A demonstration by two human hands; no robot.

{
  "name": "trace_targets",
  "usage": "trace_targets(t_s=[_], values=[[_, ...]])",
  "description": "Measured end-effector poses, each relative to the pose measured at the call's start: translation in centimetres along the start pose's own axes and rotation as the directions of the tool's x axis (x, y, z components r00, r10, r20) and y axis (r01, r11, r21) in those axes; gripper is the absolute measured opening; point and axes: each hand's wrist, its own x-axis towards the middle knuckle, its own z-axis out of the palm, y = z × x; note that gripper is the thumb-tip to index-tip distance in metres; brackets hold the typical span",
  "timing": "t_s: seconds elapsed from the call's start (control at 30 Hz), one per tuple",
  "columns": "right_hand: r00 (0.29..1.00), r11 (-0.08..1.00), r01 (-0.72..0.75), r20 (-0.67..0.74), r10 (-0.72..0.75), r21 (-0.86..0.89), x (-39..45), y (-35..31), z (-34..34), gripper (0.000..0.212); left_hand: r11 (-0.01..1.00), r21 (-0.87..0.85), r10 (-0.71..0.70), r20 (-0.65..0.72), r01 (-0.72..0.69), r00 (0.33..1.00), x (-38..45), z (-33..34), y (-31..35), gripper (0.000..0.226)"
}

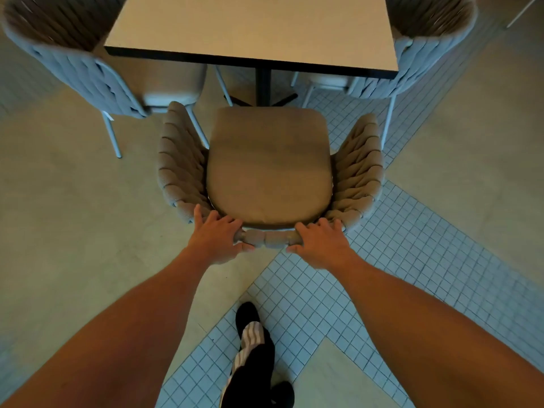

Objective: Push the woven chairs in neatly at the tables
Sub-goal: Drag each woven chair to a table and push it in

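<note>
— Where's the chair?

— The tan chair stands just short of the table, its seat front facing the near edge and not yet under the top. The table's black post shows straight beyond the seat.

— And the hands?

— Both are on the woven top rail of the backrest, on the side away from the table. The left hand wraps the rail left of its middle — fingers curled over the top, thumb underneath, closed around it. The right hand does the same right of the middle, thumb tucked below, fingers over the top. A short bare stretch of rail lies between them.

— Other chairs?

— Two grey ones. One grey chair sits at the table's left side, its seat partly under the top. The other grey chair sits at the right side, likewise tucked in.

— Anything nearer than the tan chair?

— A foot in a dark shoe, on the strip of small tiles.
</note>
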Motion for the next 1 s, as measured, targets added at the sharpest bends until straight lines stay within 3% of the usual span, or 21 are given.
trace_targets(t_s=[0.33,0.5,0.8,1.0], values=[[1.0,1.0,0.001,-0.008,-0.001,-0.005,1.5,3.0,-0.7,0.064,0.998,-0.026,0.062,-0.107,-0.065,0.992,2.8,0.0,0.5,0.088],[1.0,1.0,0.0,-0.012,0.0,-0.005,2.2,4.0,-1.2,0.064,0.998,-0.01,0.065,-0.076,-0.066,0.995,4.0,-0.8,1.1,0.074],[1.0,0.999,0.027,0.006,-0.027,0.044,3.3,5.6,-1.9,0.062,0.998,0.0,0.067,-0.069,-0.067,0.995,5.5,-1.8,1.5,0.082],[0.999,0.997,0.037,0.003,-0.037,0.061,3.6,5.8,-1.8,0.065,0.998,-0.022,0.063,-0.057,-0.064,0.996,5.6,-1.9,1.5,0.069]])
